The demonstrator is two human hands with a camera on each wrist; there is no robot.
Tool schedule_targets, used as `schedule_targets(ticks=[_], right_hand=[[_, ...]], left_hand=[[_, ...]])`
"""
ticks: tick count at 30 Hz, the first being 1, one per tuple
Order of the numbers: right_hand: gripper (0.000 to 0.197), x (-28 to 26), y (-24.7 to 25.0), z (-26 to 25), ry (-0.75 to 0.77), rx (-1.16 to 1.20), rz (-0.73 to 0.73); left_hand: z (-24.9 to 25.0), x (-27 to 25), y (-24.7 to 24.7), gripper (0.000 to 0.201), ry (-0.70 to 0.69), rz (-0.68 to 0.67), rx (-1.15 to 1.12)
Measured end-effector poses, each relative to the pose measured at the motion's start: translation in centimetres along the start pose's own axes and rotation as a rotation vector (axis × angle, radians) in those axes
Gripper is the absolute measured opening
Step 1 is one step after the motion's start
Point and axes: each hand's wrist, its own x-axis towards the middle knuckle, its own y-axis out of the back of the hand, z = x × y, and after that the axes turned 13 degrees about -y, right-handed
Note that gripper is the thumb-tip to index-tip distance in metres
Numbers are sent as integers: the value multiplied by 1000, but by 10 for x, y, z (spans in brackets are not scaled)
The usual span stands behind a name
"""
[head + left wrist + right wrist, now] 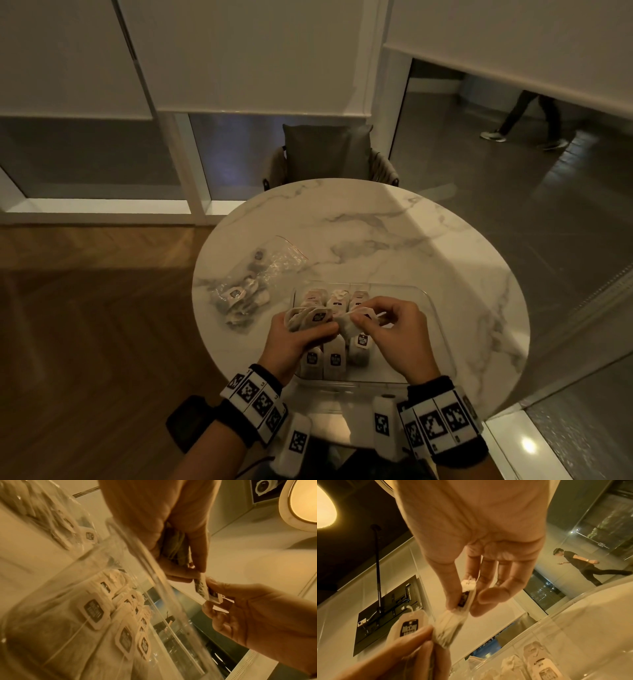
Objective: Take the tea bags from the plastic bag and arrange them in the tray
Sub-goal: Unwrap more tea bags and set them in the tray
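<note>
Both hands hover over a clear plastic tray [433, 308] on the round marble table. My left hand [301, 330] grips a bunch of tea bags [310, 317] with dark labels. My right hand [383, 318] pinches the top of one tea bag [352, 327] between thumb and forefinger, right beside the bunch; this tea bag [453, 622] and its pinched tag [465, 596] show up close in the right wrist view. Rows of tea bags [334, 358] lie in the tray [130, 545]. The clear plastic bag [253, 277] with more tea bags lies on the table to the tray's left.
A grey chair with a cushion [327, 154] stands at the table's far side. The marble table [394, 233] is bare behind and right of the tray. A person [527, 116] walks beyond the glass wall at the far right. Wood floor lies to the left.
</note>
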Motion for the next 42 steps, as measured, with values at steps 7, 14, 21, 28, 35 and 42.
schedule_targets(ticks=[7,14,21,28,35,42], right_hand=[[5,-7,-1,-6,-16,116,-40],[10,-10,-6,-12,-59,184,-99],[7,-11,-5,-12,-58,158,-146],[10,-9,-1,-10,-27,119,-133],[11,-11,-3,-10,-66,141,-106],[16,-8,3,-9,-113,227,-120]], left_hand=[[0,-2,0,40,-11,7,-34],[2,-3,0,36,-21,19,-82],[2,-4,1,28,-33,-9,-24],[3,-6,0,15,-58,-53,-2],[3,-7,-1,15,-72,-44,-2],[3,-6,-1,17,-64,-36,-11]])
